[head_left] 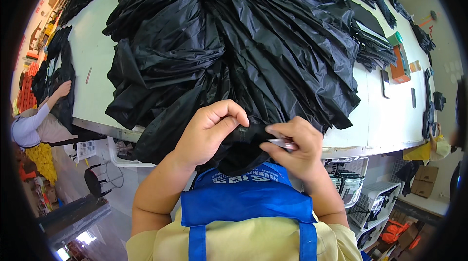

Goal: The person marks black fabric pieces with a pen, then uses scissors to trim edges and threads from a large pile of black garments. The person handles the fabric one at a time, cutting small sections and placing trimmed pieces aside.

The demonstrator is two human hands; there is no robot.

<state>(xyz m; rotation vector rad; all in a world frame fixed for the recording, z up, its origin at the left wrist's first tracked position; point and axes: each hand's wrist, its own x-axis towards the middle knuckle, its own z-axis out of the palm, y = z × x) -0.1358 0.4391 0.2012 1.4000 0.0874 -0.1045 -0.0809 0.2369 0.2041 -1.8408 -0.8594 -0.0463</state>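
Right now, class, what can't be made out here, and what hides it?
Head view, metallic tool: its rear is hidden by the right hand, its kind unclear.
Head view, black cloth: the left hand covers the pinched spot.
Head view, black pile: far end cut off by the top edge.
Head view, co-worker at left: head cut off by the dark rim.

The fabric pile (pixel 292 51) spans the middle of the table (pixel 365 131), its near end between the left grip (pixel 214 127) and the right grip (pixel 295 145), with a hand tool (pixel 283 143) in the latter; left of the pile lies a slim implement (pixel 88 75), and beyond that a co-worker (pixel 27 131). Right of the pile lie a smaller stack (pixel 373 49), a phone-like object (pixel 385 84) and, just beyond, a box (pixel 400 66); baskets (pixel 360 215) stand below the table's near right edge.
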